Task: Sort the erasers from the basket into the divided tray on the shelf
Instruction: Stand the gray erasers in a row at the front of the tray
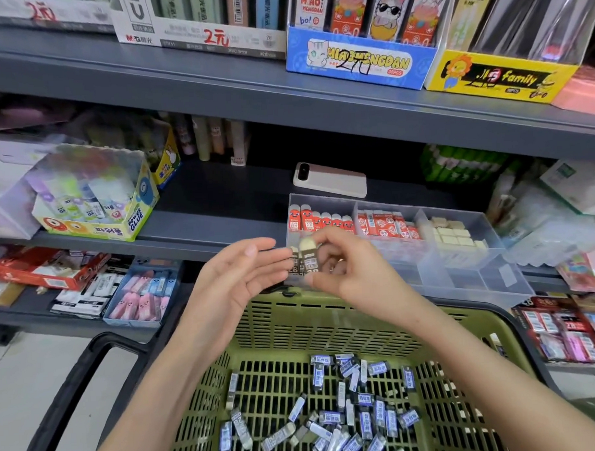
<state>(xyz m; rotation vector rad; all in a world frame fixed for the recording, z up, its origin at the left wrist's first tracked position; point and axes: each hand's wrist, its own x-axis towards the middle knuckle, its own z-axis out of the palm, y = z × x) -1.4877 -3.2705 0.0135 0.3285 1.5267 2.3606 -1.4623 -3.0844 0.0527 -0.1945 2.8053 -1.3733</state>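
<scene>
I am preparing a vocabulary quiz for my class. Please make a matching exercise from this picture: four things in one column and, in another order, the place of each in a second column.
Things
1. phone
2. basket
3. dark-sleeved erasers
4. plain cream erasers

Places
A. rear right compartment of the tray
B. on the shelf, behind the tray
C. pinched by the right hand
D. lowest in the view

Pairs: 1-B, 2-D, 3-C, 4-A
</scene>
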